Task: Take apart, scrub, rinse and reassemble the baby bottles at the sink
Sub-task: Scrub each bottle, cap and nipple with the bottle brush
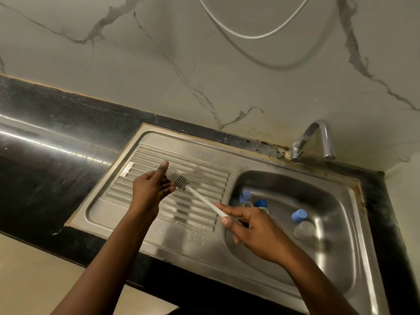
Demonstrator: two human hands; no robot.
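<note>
The left hand [152, 189] is curled round a small clear bottle [170, 172], with the thumb up along its side. The bottle is see-through and hard to make out. The right hand [252, 226] pinches the thin white stick of a brush [181, 181] near its end. The brush has a round grey head with ridges all the way round. Part of the head seems to be inside the mouth of the bottle and part sticks out.

Both hands are over the flat part of the steel sink [181, 242], where long straight ridges run side by side. The metal is shiny and a bit scratched.

The deep bowl [336, 223] of the sink is on the right, with rounded corners. In it lie a pale blue cap [245, 195], a dark blue cap [261, 203] and a second pale blue cap [299, 215]. A clear round piece [304, 230] lies just beside the last one. The right hand's fingers hide some of the small clear bits near the dark cap.

A bent shiny tap [318, 137] stands behind the bowl. The sink sits in a black, glossy stone table [45, 178]. The wall [159, 64] looks like pale marble with dark wiggly lines. A white cable [250, 37] hangs in a loop on it.
</note>
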